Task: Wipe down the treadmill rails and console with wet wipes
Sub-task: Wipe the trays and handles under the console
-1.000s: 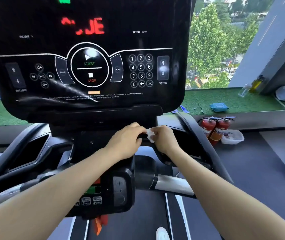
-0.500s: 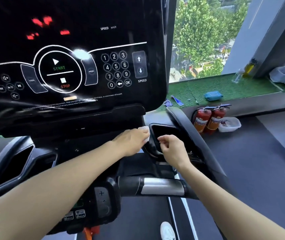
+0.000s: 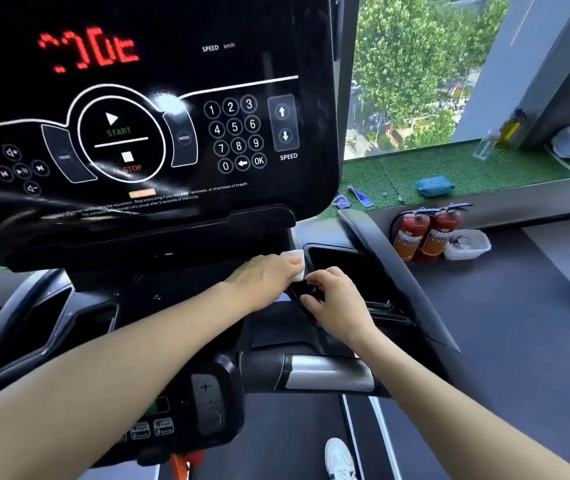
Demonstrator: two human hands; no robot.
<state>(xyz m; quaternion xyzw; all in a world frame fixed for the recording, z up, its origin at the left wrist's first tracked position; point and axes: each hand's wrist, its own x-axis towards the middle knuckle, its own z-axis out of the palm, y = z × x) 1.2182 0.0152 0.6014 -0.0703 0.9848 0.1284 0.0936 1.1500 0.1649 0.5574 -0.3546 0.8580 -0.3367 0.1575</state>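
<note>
The black treadmill console (image 3: 158,133) fills the upper left, its red digits lit. Below it, my left hand (image 3: 266,275) lies flat over a white wet wipe (image 3: 295,261) and presses it on the black ledge beside the right cup-holder recess (image 3: 342,268). My right hand (image 3: 335,299) sits just right of it with curled fingers, its fingertips at the wipe's lower corner and on the recess rim. The right side rail (image 3: 397,271) curves back past the recess. A silver and black handlebar (image 3: 325,372) crosses below my wrists.
Two red fire extinguishers (image 3: 425,233) and a white tub (image 3: 470,244) stand on the floor at right. A blue wipes pack (image 3: 434,187) lies on the green-turf window ledge. A small control pad (image 3: 207,403) sits low at centre. My white shoe (image 3: 339,459) is on the belt.
The wipe passed from between both hands to under my left hand, which slid it up onto the ledge by the recess. My right hand let go, then came back to the wipe's corner.
</note>
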